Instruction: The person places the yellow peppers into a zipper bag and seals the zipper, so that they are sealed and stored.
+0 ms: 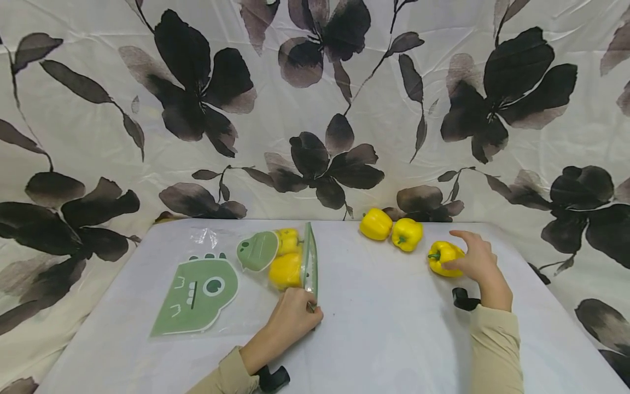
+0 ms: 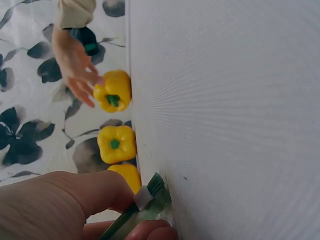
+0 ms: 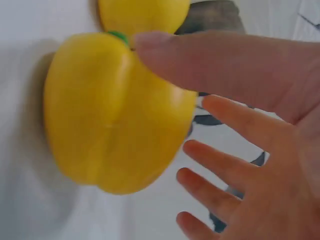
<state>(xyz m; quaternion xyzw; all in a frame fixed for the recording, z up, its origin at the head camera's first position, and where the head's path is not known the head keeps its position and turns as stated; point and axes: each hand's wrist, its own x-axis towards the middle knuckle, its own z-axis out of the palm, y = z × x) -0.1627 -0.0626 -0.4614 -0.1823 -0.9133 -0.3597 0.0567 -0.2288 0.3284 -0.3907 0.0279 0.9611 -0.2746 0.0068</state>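
1. While the left hand (image 1: 295, 311) pinches the dinosaur-print zip bag (image 1: 197, 303) at its edge, the right hand (image 1: 476, 262) is spread, gripping nothing.
2. The rightmost yellow bell pepper (image 1: 439, 253) lies just left of the right palm — the nearer hand — its stem facing left; thumb contact is unclear.

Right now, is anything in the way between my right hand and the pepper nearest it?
No, nothing visible: your right hand is right at the nearest pepper, and the next pepper sits to its left, outside the gap.
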